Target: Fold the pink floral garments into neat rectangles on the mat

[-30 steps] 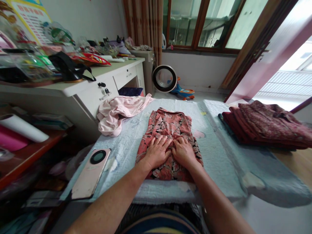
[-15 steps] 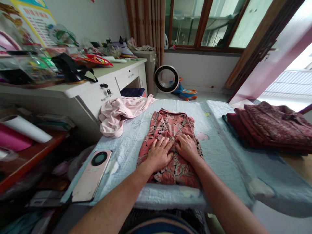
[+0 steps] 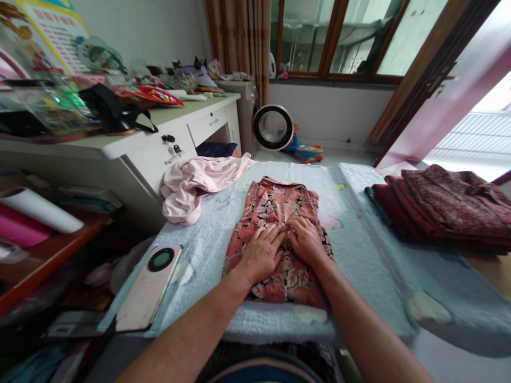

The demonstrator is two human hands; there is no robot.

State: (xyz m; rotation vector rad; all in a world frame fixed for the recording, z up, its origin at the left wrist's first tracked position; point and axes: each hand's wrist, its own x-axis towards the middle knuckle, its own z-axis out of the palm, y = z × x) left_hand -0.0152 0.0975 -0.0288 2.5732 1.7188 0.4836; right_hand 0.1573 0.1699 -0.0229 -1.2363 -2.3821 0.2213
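Note:
A red shirt (image 3: 279, 199) with a leaf print lies folded on the padded pale-blue cloth, its collar at the far end. My left hand (image 3: 263, 250) rests palm down on the shirt, left of its middle, fingers lying along the fabric near the crosswise fold. Close to it, my right hand (image 3: 305, 239) presses on the same fold from the right, fingers slightly bent. The fingertips of both hands almost meet. Fabric under the palms is hidden.
A crumpled pale pink garment (image 3: 191, 186) lies at the far left of the cloth (image 3: 359, 282). Near the left edge is a phone (image 3: 147, 292), back up. Folded dark red clothes (image 3: 443, 207) are stacked at right. A cluttered white desk (image 3: 159, 141) stands at left.
My left hand's fingers have drawn closer together and its thumb has tucked in. Both hands stay at the shirt's middle fold, with the fingertips nearer each other.

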